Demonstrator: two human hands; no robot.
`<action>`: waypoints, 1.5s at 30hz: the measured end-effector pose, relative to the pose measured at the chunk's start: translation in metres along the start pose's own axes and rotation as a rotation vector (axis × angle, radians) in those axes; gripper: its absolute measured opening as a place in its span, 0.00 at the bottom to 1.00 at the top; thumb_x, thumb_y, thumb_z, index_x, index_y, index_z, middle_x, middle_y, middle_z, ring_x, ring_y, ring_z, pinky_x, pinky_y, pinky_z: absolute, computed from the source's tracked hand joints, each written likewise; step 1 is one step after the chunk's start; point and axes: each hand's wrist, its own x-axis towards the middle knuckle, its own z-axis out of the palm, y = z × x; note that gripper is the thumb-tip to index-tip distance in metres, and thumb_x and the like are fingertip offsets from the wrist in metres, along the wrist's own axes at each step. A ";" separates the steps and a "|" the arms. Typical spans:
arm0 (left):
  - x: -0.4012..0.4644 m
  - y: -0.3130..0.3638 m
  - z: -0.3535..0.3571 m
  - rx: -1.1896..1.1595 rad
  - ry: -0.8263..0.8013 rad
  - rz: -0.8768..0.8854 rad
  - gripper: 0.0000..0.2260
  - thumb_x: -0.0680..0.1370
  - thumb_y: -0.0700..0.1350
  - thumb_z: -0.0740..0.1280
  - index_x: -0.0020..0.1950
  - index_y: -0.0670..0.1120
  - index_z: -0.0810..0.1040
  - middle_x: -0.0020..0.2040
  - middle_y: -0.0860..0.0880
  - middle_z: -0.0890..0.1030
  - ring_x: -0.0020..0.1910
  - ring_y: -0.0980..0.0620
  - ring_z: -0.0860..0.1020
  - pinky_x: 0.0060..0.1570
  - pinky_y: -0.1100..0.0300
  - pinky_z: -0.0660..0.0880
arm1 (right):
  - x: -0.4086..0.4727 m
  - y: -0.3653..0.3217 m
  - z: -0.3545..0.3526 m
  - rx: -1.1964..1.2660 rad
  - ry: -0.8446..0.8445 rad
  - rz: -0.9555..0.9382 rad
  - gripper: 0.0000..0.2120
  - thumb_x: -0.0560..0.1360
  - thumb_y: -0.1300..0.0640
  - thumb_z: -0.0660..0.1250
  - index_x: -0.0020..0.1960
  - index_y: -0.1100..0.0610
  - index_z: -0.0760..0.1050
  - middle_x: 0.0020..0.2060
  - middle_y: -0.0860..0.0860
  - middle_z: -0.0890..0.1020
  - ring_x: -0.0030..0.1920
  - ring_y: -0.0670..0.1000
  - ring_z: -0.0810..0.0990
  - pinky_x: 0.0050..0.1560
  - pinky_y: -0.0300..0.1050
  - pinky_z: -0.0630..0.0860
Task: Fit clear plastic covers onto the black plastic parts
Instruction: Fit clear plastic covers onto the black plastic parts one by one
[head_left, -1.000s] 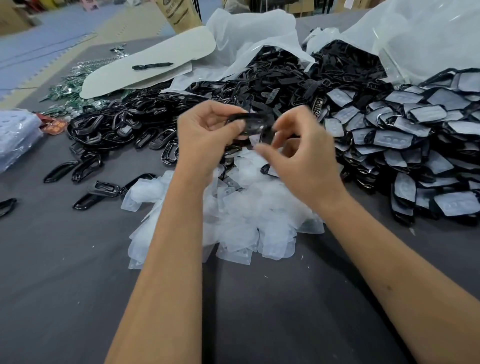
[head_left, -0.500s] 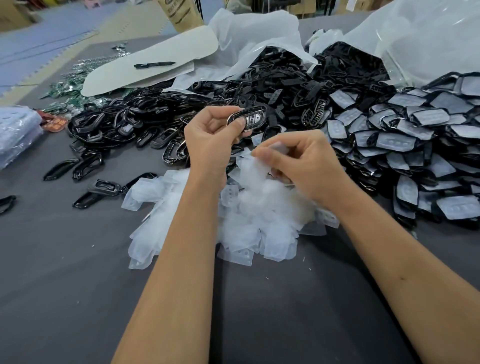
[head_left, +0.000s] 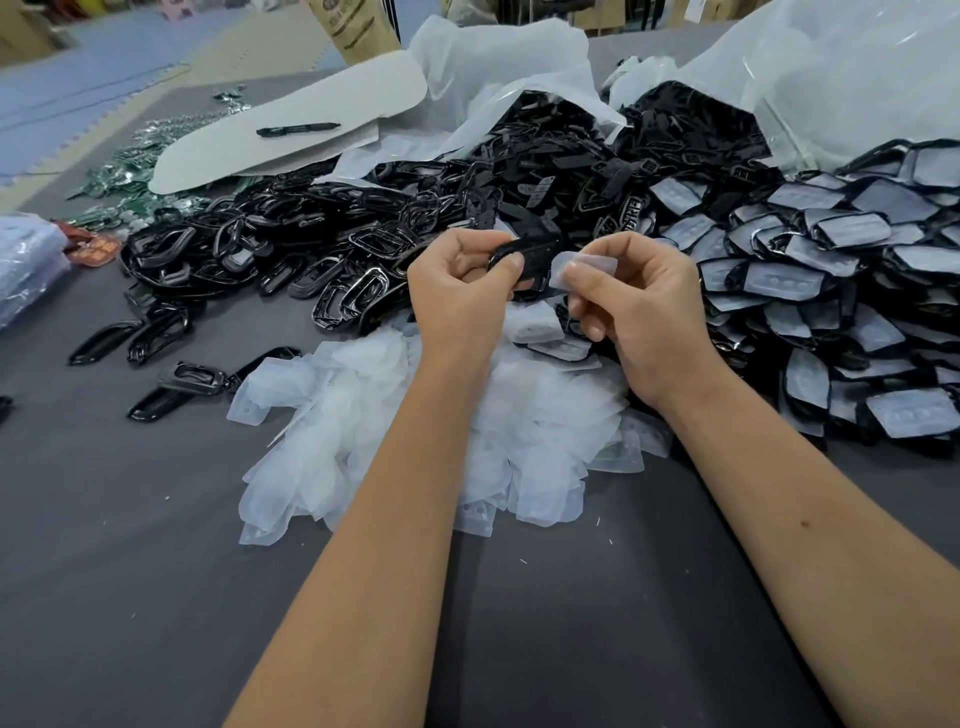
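hands are up over the grey cloth table (head_left: 130, 571), close together but not touching. left hand (head_left: 462, 296) has its thumb and fingers curled round a shiny black plastic part (head_left: 530, 254) with a long rounded shape, and holds it in the air. right hand (head_left: 644, 312) pinches a small clear plastic cover (head_left: 584, 267) between thumb and fingertips. one end of the cover is just beside the black part, and i cannot tell if the two touch.

under the hands lies a heap of clear plastic covers (head_left: 415, 436), soft and whitish. behind it is a big pile of bare black plastic parts (head_left: 291, 244), with a few lying alone on the cloth to the left. on the right is a pile of black parts with covers on them (head_left: 831, 270). far back, a black pen (head_left: 297, 129) rests on a white curved card sheet (head_left: 291, 130), near crumpled white plastic bags (head_left: 498, 67).
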 end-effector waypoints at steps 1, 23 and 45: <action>0.000 -0.002 0.000 0.013 0.000 -0.003 0.07 0.74 0.28 0.72 0.48 0.39 0.82 0.43 0.39 0.85 0.41 0.44 0.85 0.45 0.56 0.82 | 0.000 0.000 0.001 0.005 -0.003 0.002 0.04 0.75 0.65 0.74 0.45 0.60 0.79 0.36 0.59 0.83 0.31 0.54 0.76 0.26 0.40 0.70; 0.003 -0.010 -0.001 0.069 -0.056 -0.029 0.10 0.73 0.29 0.72 0.50 0.41 0.83 0.37 0.49 0.86 0.35 0.56 0.82 0.39 0.65 0.78 | 0.002 0.007 0.003 -0.189 0.115 -0.145 0.03 0.80 0.61 0.71 0.50 0.57 0.84 0.36 0.52 0.83 0.32 0.45 0.75 0.30 0.39 0.72; 0.004 -0.009 0.001 -0.004 -0.193 -0.110 0.14 0.80 0.32 0.62 0.48 0.42 0.88 0.47 0.41 0.86 0.45 0.49 0.84 0.45 0.58 0.82 | 0.000 0.005 0.006 -0.585 0.276 -0.252 0.04 0.78 0.57 0.75 0.45 0.57 0.84 0.36 0.49 0.85 0.32 0.50 0.83 0.37 0.49 0.82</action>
